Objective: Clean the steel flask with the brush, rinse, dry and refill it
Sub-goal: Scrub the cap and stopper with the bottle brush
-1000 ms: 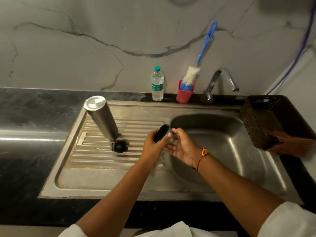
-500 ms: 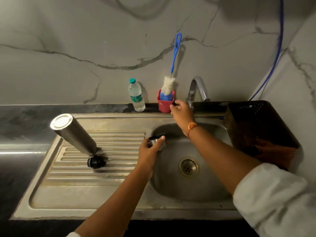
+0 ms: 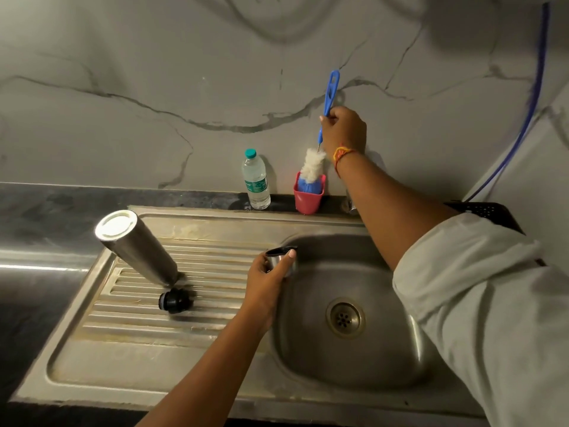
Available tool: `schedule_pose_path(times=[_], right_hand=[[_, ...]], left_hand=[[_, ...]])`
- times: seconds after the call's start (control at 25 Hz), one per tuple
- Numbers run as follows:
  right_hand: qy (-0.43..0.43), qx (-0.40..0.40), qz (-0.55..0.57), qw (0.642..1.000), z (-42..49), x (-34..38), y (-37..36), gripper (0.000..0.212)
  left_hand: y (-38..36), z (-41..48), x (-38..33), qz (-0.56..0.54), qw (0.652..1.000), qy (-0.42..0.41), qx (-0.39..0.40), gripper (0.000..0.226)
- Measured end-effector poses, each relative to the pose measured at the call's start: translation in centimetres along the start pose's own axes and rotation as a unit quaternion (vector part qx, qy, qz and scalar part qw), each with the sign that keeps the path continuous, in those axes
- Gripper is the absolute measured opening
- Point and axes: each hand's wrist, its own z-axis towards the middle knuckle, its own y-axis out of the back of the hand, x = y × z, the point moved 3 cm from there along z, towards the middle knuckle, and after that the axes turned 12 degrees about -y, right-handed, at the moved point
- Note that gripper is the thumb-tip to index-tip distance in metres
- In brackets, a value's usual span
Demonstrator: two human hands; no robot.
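Observation:
The steel flask (image 3: 138,248) stands upside down on the ribbed drainboard (image 3: 147,318), tilted left, its base facing up. Its black stopper (image 3: 173,300) lies on the ribs just in front of it. My left hand (image 3: 266,274) holds the flask's steel cup lid (image 3: 281,257), dark inside, at the left rim of the sink basin (image 3: 354,359). My right hand (image 3: 343,131) grips the blue handle of the bottle brush (image 3: 331,87) at the back wall. The brush's white and blue bristles (image 3: 311,167) still sit in a red cup (image 3: 308,198).
A small plastic water bottle (image 3: 256,180) with a teal cap stands on the back ledge left of the red cup. The tap is hidden behind my right arm. A dark basket (image 3: 489,211) sits at the right. Black counter (image 3: 37,211) stretches to the left.
My right hand rose from the tap area to the brush handle and took hold of it. The left hand kept the cup lid at the basin's rim.

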Motion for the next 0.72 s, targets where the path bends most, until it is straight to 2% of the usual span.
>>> schedule_pose_path(times=[0.12, 0.28, 0.48, 0.64, 0.72], right_hand=[[0.016, 0.0, -0.014, 1.0, 0.6, 0.8, 0.6, 0.022], [0.036, -0.042, -0.004, 0.998, 1.1, 2.6, 2.3, 0.023], [0.054, 0.037, -0.106, 0.992, 0.3, 1.5, 1.5, 0.015], [0.074, 0.006, -0.079, 0.994, 0.4, 3.0, 2.3, 0.016], [0.067, 0.03, -0.106, 0.992, 0.1, 3.0, 2.1, 0.016]], left_hand=[[0.2, 0.3, 0.1, 0.0, 1.0, -0.001, 0.006, 0.061], [0.2, 0.8, -0.1, 0.014, 1.0, -0.004, 0.017, 0.053], [-0.1, 0.9, -0.4, 0.014, 0.999, -0.01, 0.035, 0.06], [-0.2, 0.9, -0.6, 0.016, 0.999, -0.015, 0.046, 0.056], [-0.2, 0.9, -0.7, 0.016, 0.999, -0.015, 0.045, 0.053]])
